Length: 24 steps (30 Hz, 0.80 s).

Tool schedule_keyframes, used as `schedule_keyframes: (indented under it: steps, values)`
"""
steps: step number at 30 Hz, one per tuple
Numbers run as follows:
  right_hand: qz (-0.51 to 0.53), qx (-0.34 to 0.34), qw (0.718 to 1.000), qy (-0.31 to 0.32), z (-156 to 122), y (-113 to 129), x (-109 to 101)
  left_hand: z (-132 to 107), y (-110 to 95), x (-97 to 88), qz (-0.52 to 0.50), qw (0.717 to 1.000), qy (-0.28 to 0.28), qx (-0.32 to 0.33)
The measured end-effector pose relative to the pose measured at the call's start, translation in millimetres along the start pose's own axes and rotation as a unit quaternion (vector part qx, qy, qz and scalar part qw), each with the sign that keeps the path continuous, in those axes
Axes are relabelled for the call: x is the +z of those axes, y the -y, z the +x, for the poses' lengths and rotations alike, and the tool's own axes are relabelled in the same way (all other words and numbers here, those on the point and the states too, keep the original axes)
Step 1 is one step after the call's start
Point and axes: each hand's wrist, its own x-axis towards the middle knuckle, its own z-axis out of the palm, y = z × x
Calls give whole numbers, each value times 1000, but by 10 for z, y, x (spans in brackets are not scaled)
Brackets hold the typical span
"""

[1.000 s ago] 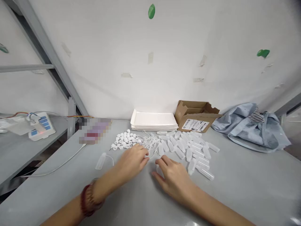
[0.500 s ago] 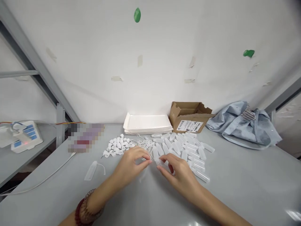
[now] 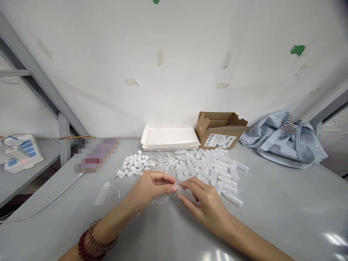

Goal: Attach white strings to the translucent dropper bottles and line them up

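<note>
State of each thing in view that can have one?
Left hand: pinching at held tube's end
Right hand: fingers closed on held tube
Held tube: between hands, partly hidden
Loose tubes: lying scattered
White caps: loose, heaped
White cords: tangled
Cardboard box: open
Blue cloth: crumpled
Power strip: red light lit

Left forearm (image 3: 116, 221) slants in from 8 o'clock, left hand (image 3: 149, 188) pinching thumb (image 3: 164, 189) toward forefinger, tips to 3 o'clock; right forearm (image 3: 244, 232) slants in from 4 o'clock, right hand (image 3: 206, 201) arched, bent fingers (image 3: 191, 186) gripping toward 9 o'clock.
</note>
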Motion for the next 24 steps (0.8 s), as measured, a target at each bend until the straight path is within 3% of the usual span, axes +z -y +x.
schedule_keyframes:
  steps: [8,16,19,21,24]
  values:
    - [-11,-30,999,-32,-13,9,30,9,21,10,-15,1000,4,2]
    - [-37,-88,994,-44,-60,18,112,-25,8,49,51,998,30,11]
    - [45,-30,998,-10,-37,75,87,-46,-21,75,69,997,21,32]
    - [157,62,985,24,6,118,48,-58,-44,75,92,994,15,52]
    - [346,209,913,47,81,144,-9,-86,-70,59,139,984,-40,104]
